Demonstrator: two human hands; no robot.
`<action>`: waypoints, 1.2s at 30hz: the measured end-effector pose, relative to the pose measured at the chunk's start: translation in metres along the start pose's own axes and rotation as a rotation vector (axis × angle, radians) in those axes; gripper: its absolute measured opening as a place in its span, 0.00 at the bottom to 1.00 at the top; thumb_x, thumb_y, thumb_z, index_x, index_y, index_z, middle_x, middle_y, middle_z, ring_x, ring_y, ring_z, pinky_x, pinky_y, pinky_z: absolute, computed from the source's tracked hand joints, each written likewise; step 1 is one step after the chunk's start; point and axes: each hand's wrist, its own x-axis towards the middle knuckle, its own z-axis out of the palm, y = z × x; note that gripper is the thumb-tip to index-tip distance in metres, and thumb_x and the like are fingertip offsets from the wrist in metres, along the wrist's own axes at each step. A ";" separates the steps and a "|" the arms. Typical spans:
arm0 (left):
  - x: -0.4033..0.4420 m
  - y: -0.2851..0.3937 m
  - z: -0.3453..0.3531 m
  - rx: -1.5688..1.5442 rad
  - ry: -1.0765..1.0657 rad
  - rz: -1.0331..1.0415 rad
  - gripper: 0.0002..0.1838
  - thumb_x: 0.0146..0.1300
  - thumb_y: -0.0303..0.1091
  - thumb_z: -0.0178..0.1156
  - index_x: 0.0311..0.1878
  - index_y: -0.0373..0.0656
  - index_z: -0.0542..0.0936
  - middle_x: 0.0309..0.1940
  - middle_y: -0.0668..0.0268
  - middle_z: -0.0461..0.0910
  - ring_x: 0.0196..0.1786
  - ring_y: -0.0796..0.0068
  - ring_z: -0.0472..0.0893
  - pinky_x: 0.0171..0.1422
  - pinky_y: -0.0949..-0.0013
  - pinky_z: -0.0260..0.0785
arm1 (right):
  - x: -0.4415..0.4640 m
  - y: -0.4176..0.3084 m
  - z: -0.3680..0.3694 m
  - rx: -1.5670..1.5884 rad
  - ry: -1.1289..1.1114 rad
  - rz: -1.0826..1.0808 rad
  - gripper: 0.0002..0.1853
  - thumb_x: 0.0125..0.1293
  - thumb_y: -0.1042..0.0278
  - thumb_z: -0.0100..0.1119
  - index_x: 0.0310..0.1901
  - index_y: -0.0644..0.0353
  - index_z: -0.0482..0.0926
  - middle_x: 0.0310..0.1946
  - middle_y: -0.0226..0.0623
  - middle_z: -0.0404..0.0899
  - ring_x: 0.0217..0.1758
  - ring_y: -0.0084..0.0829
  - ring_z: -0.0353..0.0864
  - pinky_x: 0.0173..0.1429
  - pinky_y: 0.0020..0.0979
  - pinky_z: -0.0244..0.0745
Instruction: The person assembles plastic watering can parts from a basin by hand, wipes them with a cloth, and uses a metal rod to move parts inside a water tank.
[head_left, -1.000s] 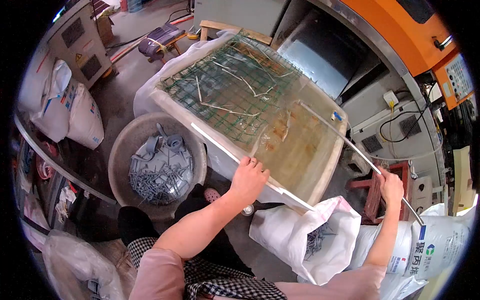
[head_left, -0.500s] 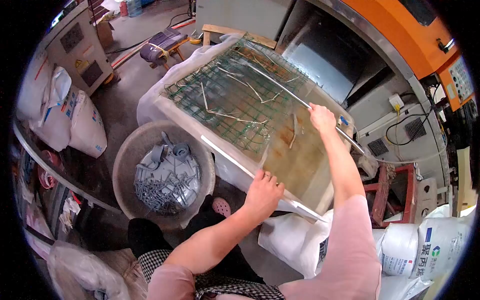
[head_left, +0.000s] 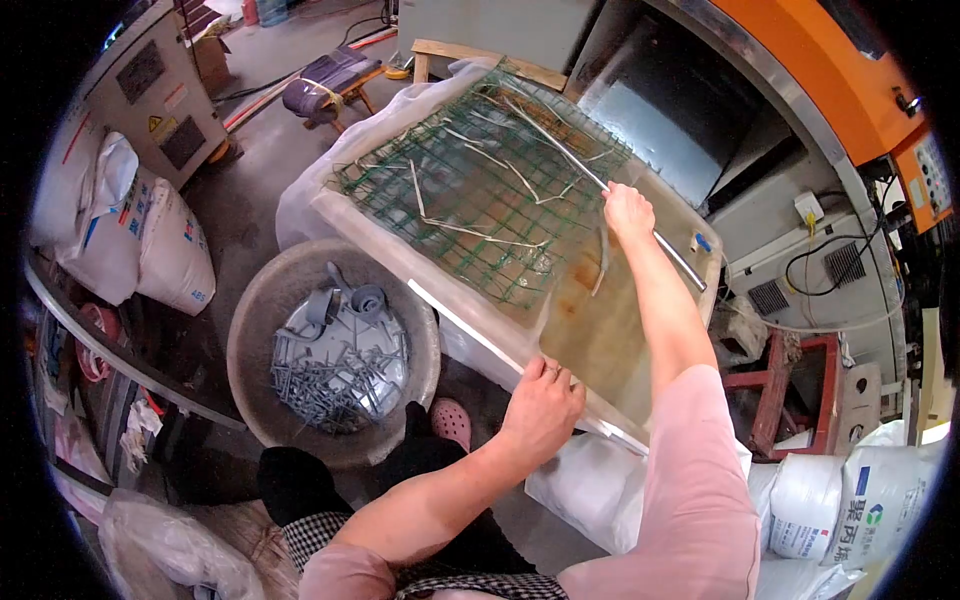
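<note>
My right hand (head_left: 629, 213) is wrapped round a long metal rod (head_left: 680, 262). The rod slants across a wide, pale tub (head_left: 400, 262) of murky water, its far end over a green wire mesh (head_left: 470, 225). Several thin grey strips (head_left: 470, 236) lie on or in the mesh. One more grey strip (head_left: 602, 262) is beside the mesh, near my right hand. On the near side of the tub, my left hand (head_left: 543, 410) has its fingers curled over the rim, where a white edge strip (head_left: 470, 325) runs along it.
A round grey basin (head_left: 245, 350) with grey plastic pieces (head_left: 340, 378) stands left of the tub. White sacks (head_left: 172, 245) are at the left, more sacks (head_left: 800, 500) at the lower right. A red metal frame (head_left: 800, 390) and an orange machine (head_left: 840, 90) stand right. A stool (head_left: 335, 85) is behind.
My right hand and the rod have moved up and left, away from me across the tub. My left hand stays at the near rim. The view has shifted slightly.
</note>
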 end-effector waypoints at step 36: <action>-0.005 -0.011 -0.007 -0.057 0.021 -0.071 0.05 0.47 0.31 0.57 0.28 0.42 0.75 0.29 0.60 0.74 0.43 0.61 0.75 0.54 0.62 0.61 | 0.046 -0.016 0.004 -0.274 0.022 -0.138 0.12 0.64 0.66 0.47 0.37 0.58 0.82 0.35 0.46 0.83 0.41 0.44 0.84 0.44 0.43 0.79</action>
